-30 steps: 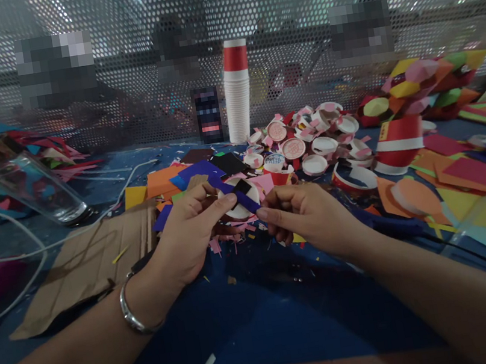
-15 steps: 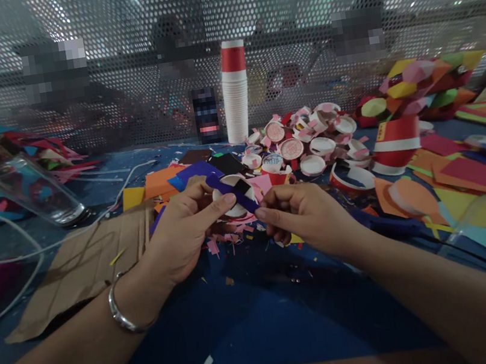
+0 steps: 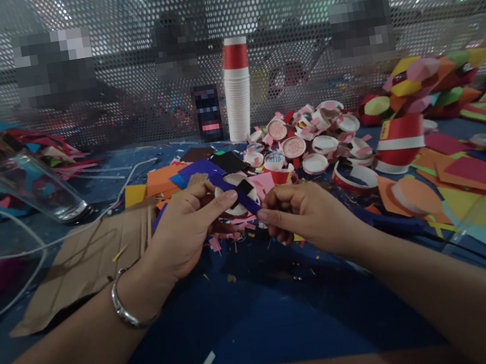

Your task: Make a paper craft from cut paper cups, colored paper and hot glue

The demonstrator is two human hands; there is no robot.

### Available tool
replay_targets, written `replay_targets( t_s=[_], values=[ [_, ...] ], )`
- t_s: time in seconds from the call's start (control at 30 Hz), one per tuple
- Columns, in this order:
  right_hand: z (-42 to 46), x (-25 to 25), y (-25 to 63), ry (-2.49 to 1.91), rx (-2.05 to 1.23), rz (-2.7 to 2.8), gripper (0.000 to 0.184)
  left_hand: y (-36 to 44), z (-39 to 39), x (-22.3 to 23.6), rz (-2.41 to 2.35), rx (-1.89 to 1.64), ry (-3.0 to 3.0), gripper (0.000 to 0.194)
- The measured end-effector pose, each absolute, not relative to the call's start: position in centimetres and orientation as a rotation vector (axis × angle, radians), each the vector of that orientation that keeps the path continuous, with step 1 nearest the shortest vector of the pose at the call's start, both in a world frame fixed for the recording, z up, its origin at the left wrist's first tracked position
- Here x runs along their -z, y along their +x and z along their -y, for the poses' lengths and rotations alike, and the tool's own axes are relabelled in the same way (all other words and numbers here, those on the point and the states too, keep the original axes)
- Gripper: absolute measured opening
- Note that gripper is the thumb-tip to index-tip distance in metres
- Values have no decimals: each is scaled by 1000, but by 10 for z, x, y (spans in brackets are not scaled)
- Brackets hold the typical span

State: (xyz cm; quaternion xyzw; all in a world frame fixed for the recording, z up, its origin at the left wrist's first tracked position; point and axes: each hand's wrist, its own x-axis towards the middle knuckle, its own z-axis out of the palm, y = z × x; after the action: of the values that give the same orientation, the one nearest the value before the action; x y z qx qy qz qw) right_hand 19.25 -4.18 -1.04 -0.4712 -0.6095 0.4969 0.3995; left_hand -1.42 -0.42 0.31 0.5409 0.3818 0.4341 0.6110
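Note:
My left hand [image 3: 186, 230] and my right hand [image 3: 305, 215] meet over the middle of the blue table. Both pinch a dark blue paper strip [image 3: 238, 193] that runs slantwise between their fingertips. The strip lies across a white paper cup bottom [image 3: 237, 198], which my left fingers press from behind; a small black paper piece [image 3: 243, 186] sits on it. A silver bangle [image 3: 124, 300] circles my left wrist.
A pile of cut cup bottoms [image 3: 309, 138] lies behind my hands, with a tall stack of white-and-red cups [image 3: 237, 88] by the mesh screen. A red cup [image 3: 399, 143] and coloured paper sheets [image 3: 475, 181] fill the right. Brown cardboard [image 3: 94, 259], a glass jar [image 3: 27, 177] and white cables lie left.
Almost nothing moved; both hands keep pinching the blue strip, shifting it slightly over the white cup bottom.

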Motion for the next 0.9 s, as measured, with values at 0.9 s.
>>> replay_targets(
  t_s=[0.9],
  values=[
    [45,2,191,-1180,-1236,1556,24,-10,14,-6,-682,-846,1173,28]
  ],
)
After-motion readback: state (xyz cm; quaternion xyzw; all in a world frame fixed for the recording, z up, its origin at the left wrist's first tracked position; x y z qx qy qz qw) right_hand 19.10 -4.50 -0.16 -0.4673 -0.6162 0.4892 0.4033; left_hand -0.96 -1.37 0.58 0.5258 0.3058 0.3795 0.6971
